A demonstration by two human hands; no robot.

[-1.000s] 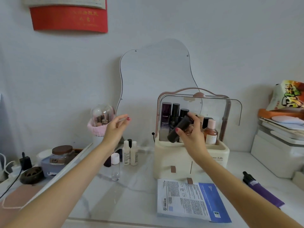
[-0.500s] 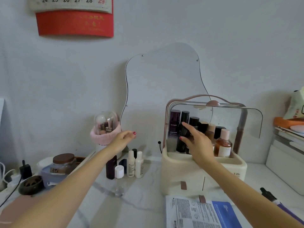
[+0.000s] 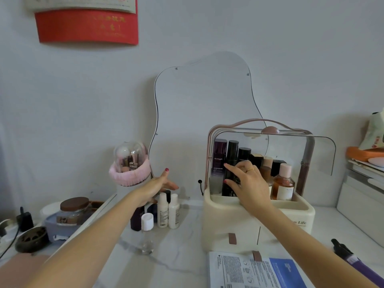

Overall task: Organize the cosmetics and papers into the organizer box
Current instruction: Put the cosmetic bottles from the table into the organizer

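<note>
A cream organizer box stands at the right of the table with its clear lid raised. Inside stand a purple bottle, several black bottles and an amber bottle with a pink cap. My right hand reaches into the box, thumb and fingers around a tall black bottle that stands upright. My left hand hovers open just above two small white bottles, a dark bottle and a clear bottle with a white cap. A printed paper sheet lies in front of the box.
A wavy mirror leans on the wall behind. A domed brush holder with a pink band stands at the left, with a brown-lidded jar further left. A purple tube lies at the right, near white boxes.
My right hand has carried the black bottle down into the box and stood it upright. My left hand has dropped from chest height toward the small bottles. The view has moved closer.
</note>
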